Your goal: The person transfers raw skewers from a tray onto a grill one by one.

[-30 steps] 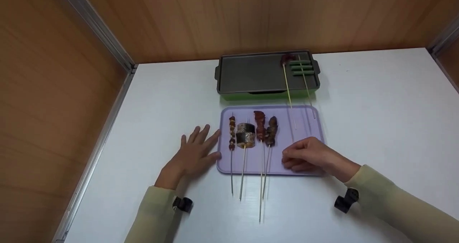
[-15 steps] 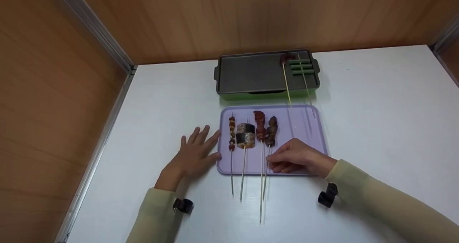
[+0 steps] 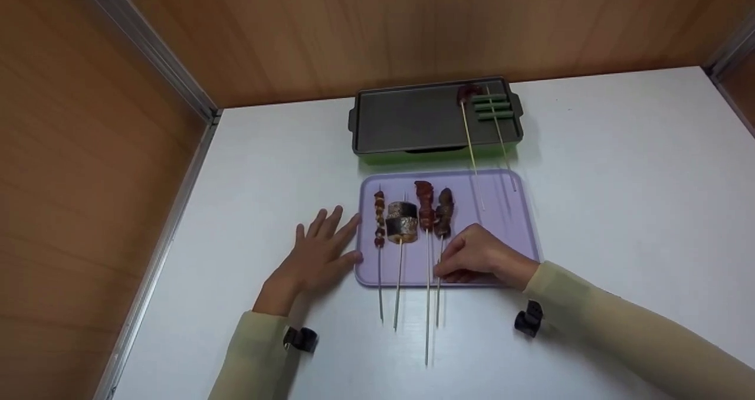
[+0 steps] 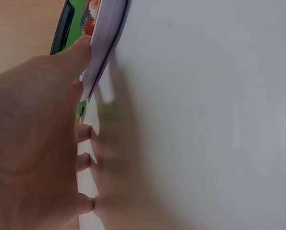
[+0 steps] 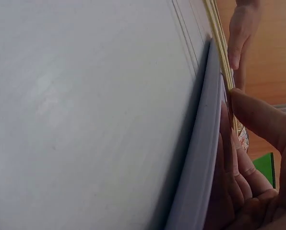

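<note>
My right hand point(image 3: 476, 252) pinches the thin stick of a dark brown meat skewer point(image 3: 445, 204) between thumb and fingers, at the tray's front edge. The right wrist view has the thumb point(image 5: 258, 115) against pale sticks point(image 5: 220, 48), fingers curled underneath. The lilac tray point(image 3: 501, 211) also bears a red meat skewer point(image 3: 424, 198) right beside it, a skewer of thick silvery-black pieces point(image 3: 403, 223) and a slim skewer of small red and yellow bits point(image 3: 379, 218). My left hand point(image 3: 318, 255) lies with fingers spread on the table, thumb and forefinger at the tray's left edge.
Behind the tray stands a black grill plate point(image 3: 407, 123) on a green base. On its right lie a dark red skewer point(image 3: 469, 92) and a skewer of green pieces point(image 3: 492, 107), their sticks overhanging the tray. Wooden panels point(image 3: 365, 28) border the white table point(image 3: 613, 164).
My right hand has moved left across the tray to the dark brown skewer's stick and now pinches it. That stick's lower end has shifted slightly right. The left hand stays put.
</note>
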Demonstrator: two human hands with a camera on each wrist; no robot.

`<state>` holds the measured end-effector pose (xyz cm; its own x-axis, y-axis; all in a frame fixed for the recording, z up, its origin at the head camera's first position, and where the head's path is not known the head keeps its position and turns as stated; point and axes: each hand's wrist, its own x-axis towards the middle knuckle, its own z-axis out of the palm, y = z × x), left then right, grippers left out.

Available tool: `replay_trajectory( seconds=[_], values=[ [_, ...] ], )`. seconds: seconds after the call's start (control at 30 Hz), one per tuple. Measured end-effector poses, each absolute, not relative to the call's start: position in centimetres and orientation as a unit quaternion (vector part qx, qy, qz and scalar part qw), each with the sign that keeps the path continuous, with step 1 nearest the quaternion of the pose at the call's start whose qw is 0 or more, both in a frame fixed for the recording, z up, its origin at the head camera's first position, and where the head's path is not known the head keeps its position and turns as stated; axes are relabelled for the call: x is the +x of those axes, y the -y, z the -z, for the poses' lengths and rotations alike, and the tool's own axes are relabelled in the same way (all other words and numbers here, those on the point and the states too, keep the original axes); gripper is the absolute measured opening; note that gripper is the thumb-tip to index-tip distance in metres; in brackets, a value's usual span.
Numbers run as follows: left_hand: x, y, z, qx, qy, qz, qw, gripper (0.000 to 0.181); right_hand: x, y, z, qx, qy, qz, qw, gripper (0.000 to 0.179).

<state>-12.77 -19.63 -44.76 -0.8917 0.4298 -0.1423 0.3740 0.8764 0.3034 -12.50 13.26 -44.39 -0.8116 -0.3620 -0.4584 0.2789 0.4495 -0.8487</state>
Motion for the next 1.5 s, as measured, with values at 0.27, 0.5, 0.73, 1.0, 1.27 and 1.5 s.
replay_trajectory(
  seconds=[0.27,0.5,0.73,1.0,1.27,1.5],
  values=[
    [-12.8,19.7,45.0,0.209,-0.963,-0.138,0.100,0.069,-12.0,-14.3,44.5,0.047,-0.735,0.593,0.325,0.026],
    [-12.7,19.7,44.9,0.208,-0.963,-0.140,0.099,0.068,-11.6,-15.8,44.7,0.071,-0.673,0.655,0.337,0.033],
    [-12.7,19.6,44.7,0.209,-0.962,-0.147,0.101,0.068,-11.2,-16.9,44.4,0.077,-0.646,0.683,0.333,0.042],
    [-12.7,19.7,44.8,0.207,-0.962,-0.148,0.102,0.068,-10.1,-17.4,44.1,0.057,-0.642,0.694,0.322,0.047],
    [-12.8,19.7,44.8,0.210,-0.962,-0.143,0.099,0.069,-8.5,-17.6,43.0,0.017,-0.649,0.695,0.309,0.050],
    [-12.8,19.6,45.0,0.207,-0.963,-0.138,0.101,0.069,-8.4,-17.2,41.3,-0.001,-0.645,0.702,0.301,0.051]
  ],
)
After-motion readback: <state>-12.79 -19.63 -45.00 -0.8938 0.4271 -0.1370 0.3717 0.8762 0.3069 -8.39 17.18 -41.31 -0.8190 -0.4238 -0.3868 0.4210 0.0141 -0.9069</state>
